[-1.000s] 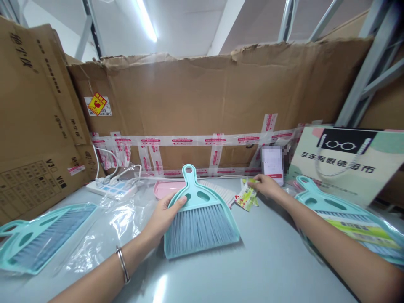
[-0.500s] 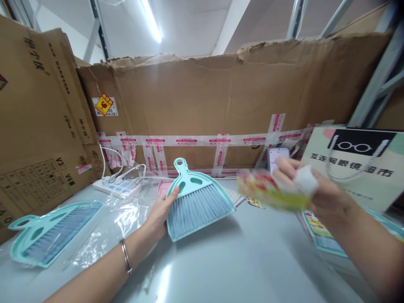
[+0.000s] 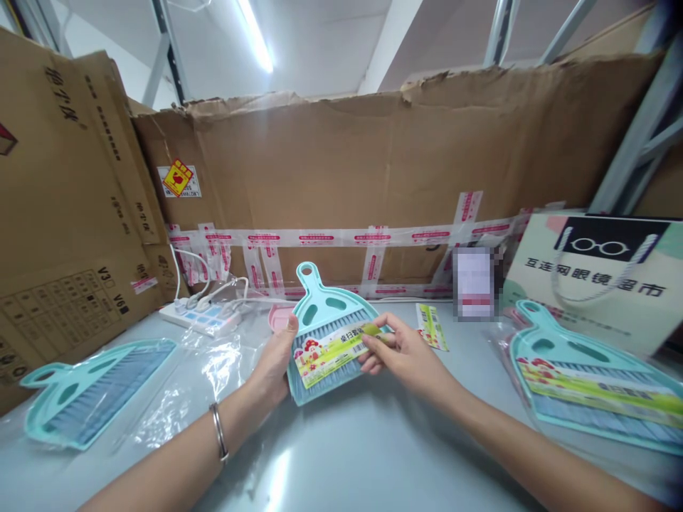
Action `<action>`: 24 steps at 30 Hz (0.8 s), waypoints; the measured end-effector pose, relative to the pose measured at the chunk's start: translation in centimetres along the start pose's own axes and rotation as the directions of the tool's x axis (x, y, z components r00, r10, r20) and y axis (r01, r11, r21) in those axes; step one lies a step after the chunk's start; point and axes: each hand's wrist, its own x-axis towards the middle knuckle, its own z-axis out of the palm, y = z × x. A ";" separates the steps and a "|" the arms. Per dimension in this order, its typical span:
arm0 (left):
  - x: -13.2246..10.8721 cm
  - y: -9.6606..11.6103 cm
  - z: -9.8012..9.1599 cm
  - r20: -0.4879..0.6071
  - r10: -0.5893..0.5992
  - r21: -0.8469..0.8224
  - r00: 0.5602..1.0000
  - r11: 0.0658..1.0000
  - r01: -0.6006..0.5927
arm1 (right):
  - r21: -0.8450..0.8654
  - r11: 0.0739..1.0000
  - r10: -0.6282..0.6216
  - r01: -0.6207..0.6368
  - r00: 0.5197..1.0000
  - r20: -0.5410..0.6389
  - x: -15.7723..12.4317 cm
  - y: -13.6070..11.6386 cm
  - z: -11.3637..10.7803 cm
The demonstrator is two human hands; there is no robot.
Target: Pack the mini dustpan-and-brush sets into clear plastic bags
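Note:
My left hand (image 3: 274,366) grips the left edge of a turquoise dustpan (image 3: 320,302) with a grey-bristled brush (image 3: 312,387) nested in it, tilted up over the table. Across the bristles lies a printed label card (image 3: 328,350) with red mushrooms on a yellow-green ground. The thumb and fingers of my right hand (image 3: 398,348) pinch that card at its right end. To the left, another dustpan and brush set (image 3: 99,391) lies in clear plastic. At the right lies a further dustpan set (image 3: 597,370) with the same kind of card across it.
A loose label card (image 3: 432,327) lies beyond my right hand. Behind stand a pixelated phone (image 3: 474,283), a paper bag (image 3: 592,284) and a large cardboard sheet (image 3: 320,171). A power strip (image 3: 200,318) and crumpled clear plastic (image 3: 208,370) are at the left.
My right hand has come leftward from near the phone, bringing the label card onto the brush bristles. The dustpan in my left hand has stayed nearly in place.

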 end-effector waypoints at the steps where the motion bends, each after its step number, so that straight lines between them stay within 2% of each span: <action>1: -0.1 0.0 0.0 0.002 0.003 0.016 1.000 1.000 -0.003 | -0.006 1.000 -0.008 0.008 1.000 -0.020 0.1 0.1 0.0; 7: -0.3 0.3 -0.1 0.055 0.035 0.212 0.998 0.976 -0.045 | 0.047 0.999 -0.013 0.017 0.996 -0.090 -0.1 0.0 0.1; 11: -0.4 1.8 0.1 -0.015 0.137 0.143 0.990 0.981 -0.133 | 0.124 0.983 -0.096 0.133 0.959 -0.265 -0.7 0.2 0.6; 13: -0.5 2.4 0.4 -0.043 0.190 0.093 0.981 0.978 -0.186 | 0.217 0.972 -0.040 0.088 0.976 -0.216 -1.0 0.5 1.4; 15: -0.6 2.3 0.8 -0.037 0.218 0.069 0.975 0.974 -0.215 | 0.334 0.943 0.016 0.007 0.998 -0.065 -1.3 0.9 2.3; 17: -0.8 1.6 1.3 0.015 0.217 0.073 0.976 0.973 -0.218 | 0.445 0.894 0.037 -0.054 0.998 0.047 -1.5 1.1 3.2; 21: -0.9 0.4 1.8 0.125 0.189 0.170 0.974 0.963 -0.208 | 0.583 0.805 0.132 -0.113 0.991 0.011 -1.8 1.2 3.8; 24: -0.8 2.1 1.0 0.110 0.214 0.405 0.971 0.882 -0.241 | 0.614 0.780 0.187 -0.123 0.981 -0.042 -1.8 0.9 3.2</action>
